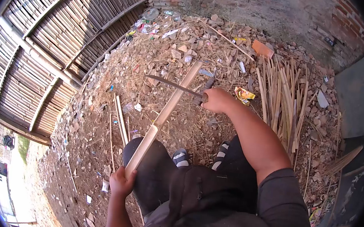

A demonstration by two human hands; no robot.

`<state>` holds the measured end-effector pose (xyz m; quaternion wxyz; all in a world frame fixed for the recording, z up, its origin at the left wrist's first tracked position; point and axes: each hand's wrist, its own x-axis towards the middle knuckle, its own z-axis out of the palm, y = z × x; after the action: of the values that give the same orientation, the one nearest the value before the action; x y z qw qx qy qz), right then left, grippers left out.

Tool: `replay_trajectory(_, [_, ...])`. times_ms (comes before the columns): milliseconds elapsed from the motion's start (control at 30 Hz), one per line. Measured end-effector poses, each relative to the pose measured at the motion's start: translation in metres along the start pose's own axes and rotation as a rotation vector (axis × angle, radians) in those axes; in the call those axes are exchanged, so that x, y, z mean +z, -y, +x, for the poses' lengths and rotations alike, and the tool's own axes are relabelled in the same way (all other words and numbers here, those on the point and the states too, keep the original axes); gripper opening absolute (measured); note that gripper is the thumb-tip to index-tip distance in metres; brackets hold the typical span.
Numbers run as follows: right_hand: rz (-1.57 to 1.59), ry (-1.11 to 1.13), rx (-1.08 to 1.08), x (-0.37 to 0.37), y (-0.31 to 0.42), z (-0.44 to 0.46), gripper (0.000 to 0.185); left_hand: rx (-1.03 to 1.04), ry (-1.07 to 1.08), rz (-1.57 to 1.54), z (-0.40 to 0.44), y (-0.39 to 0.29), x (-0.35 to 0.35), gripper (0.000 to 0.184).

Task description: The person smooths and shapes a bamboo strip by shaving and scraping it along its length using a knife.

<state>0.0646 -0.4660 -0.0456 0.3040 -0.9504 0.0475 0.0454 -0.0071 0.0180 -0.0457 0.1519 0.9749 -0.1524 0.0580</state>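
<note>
A split length of bamboo (148, 139), its hollow side facing up, slants from the lower left up toward the middle. My left hand (122, 181) is closed round its lower end, beside my knee. In my right hand (215, 100) is the handle of a long dark knife (174, 84). The blade points left and crosses the upper part of the bamboo; whether it touches the bamboo I cannot tell.
A pile of split bamboo strips (281, 101) lies at the right. Two thin strips (121, 118) are left of the bamboo. Rubble and litter cover the ground. A bamboo fence (62, 36) stands at the left, a brick wall (261, 16) at the back.
</note>
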Motion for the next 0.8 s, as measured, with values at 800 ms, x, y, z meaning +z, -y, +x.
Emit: replay_trajectory(800, [-0.232,0.060,-0.198,0.013,0.030,-0.022,0.033,-0.004,0.054,-0.022,0.002,-0.007,-0.002,0.048])
